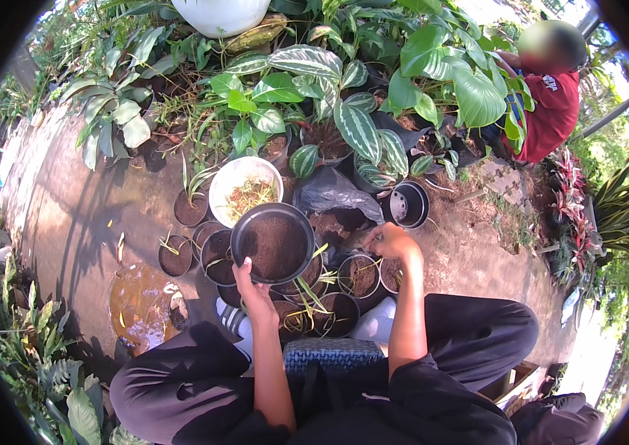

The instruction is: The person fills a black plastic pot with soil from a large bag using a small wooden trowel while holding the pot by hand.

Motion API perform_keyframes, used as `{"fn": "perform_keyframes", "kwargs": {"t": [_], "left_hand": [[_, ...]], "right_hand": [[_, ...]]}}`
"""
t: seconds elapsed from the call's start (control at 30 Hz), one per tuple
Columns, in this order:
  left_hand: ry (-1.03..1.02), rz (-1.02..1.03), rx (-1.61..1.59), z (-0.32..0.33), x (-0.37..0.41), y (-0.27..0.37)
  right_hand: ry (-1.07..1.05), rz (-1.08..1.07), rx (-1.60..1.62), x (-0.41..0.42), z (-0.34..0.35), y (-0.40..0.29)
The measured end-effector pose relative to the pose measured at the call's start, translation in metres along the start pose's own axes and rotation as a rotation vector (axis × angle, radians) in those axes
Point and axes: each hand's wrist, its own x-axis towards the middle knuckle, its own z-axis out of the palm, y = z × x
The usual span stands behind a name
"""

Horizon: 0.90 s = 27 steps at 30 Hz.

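My left hand grips the rim of a black plastic pot filled with dark soil, raised over several smaller pots. To its right, my right hand is held with bent fingers above a black plastic bag of soil; whether it holds anything is unclear. Beneath both hands stand soil-filled pots, some with thin striped-leaf seedlings, among them a pot below my right hand. A white bucket with plant clippings stands behind the raised pot. An empty black pot with drainage holes is behind my right hand.
Dense potted foliage plants line the far side. A person in a red shirt is at the upper right. A puddle or shallow round dish of brown water lies at the left. Close before me is a dark woven surface.
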Motion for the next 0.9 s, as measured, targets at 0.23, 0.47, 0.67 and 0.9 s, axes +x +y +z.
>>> {"fn": "perform_keyframes", "kwargs": {"t": [0.23, 0.47, 0.67, 0.9], "left_hand": [[0.033, -0.003, -0.017, -0.001, 0.000, 0.004], [0.044, 0.015, -0.027, 0.000, -0.001, 0.003], [-0.010, 0.009, 0.022, 0.022, 0.001, -0.008], [0.029, 0.028, 0.004, 0.002, 0.003, 0.000]], "right_hand": [[0.127, 0.112, 0.222, 0.075, 0.072, 0.014], [0.495, 0.053, 0.146, 0.159, 0.106, -0.001], [0.211, -0.041, -0.200, 0.226, 0.097, 0.046], [-0.260, 0.049, -0.168, 0.200, 0.037, -0.024]]}}
